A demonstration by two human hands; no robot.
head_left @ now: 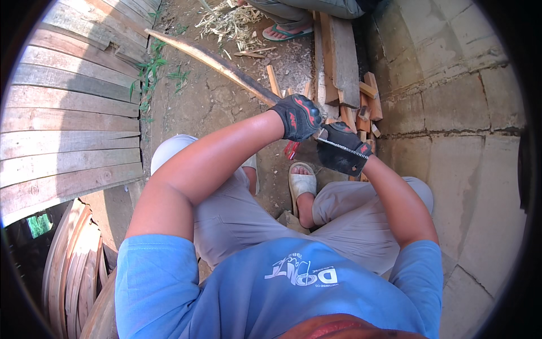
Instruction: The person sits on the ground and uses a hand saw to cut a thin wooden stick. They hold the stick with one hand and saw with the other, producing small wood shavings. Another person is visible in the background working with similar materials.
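Observation:
In a black glove with red markings, my left hand (300,117) is closed around a long, slightly curved wooden stick (217,65). The stick slants up and away to the left, and its near end shows between my hands. My right hand (340,148), gloved likewise, is closed beside that end; what its fingers grip is hidden. A saw blade (345,149) with a pale toothed edge crosses in front of my right glove. Just below my left hand shows a red part (291,149), probably belonging to the saw.
A plank wall (70,127) stands at left, a block wall (451,101) at right. Thick boards (344,59) and wood offcuts (367,107) lie ahead right. Another person's sandalled foot (288,31) is beside wood shavings (237,25). Curved wood strips (73,271) stand at lower left.

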